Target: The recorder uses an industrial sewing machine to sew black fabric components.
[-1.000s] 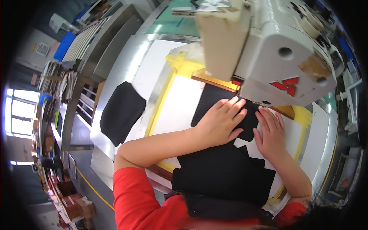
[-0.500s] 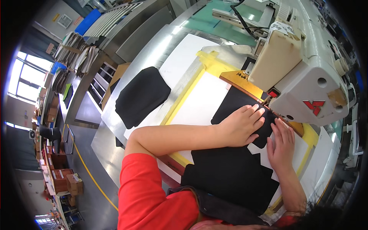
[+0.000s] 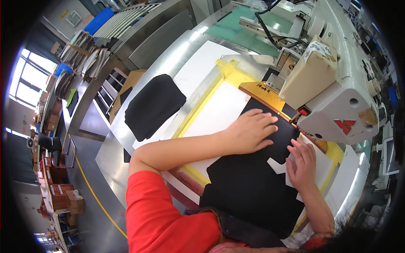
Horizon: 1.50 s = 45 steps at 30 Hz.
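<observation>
Cardboard box [image 3: 74, 202] beyond bench's left edge, contents hidden; black cloth [image 3: 283, 135] at far edge of white board [image 3: 209, 110]; left hand [image 3: 249, 132] flat on it, right hand [image 3: 302, 163] loosely spread at its right edge, neither grasping

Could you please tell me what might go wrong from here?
The left hand rests on a black fabric piece close to the sewing machine head, so it might be hurt if the machine started.
That piece could twist out of line, as the right hand is only near its edge.
The spread black fabric pieces beside it might get dragged along.
</observation>
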Available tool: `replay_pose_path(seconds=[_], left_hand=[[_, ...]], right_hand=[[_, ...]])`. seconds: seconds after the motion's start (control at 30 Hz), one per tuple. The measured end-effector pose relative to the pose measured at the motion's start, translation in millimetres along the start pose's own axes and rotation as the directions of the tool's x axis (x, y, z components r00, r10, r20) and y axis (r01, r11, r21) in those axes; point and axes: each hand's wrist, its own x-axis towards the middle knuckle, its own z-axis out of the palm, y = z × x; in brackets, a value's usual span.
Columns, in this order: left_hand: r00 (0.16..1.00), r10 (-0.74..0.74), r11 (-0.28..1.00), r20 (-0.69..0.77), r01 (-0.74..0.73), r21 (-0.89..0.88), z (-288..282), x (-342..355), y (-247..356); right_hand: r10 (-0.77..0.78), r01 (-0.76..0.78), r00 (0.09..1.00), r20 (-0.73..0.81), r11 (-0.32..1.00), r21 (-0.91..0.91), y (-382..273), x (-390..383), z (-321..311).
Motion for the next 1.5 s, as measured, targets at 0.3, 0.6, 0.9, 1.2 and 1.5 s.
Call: replay_pose_path(seconds=[0.3,0.6,0.9,1.2,1.5], left_hand=[[0.585,-0.683,0.442,-0.437,0.808,0.391,-147,-138,-127],[0.423,-0.804,0.491,-0.418,0.869,-0.065,-137,-186,-150],[0.532,-0.75,0.486,-0.393,0.846,0.219,-135,-179,-142],[0.542,-0.755,0.556,-0.369,0.827,0.077,-149,-176,-149],[0.775,-0.548,0.757,-0.316,0.619,0.206,-159,-136,-118]], right_hand=[[-0.113,0.101,0.989,0.092,0.987,0.126,-45,52,9],[-0.22,0.205,0.976,0.002,0.908,-0.364,-30,45,46],[-0.018,0.037,0.998,0.058,0.933,-0.359,-19,-9,22],[0.176,-0.172,0.984,0.017,0.978,-0.12,-10,-22,-7],[0.811,-0.867,0.39,-0.437,0.483,0.121,14,-110,-127]])
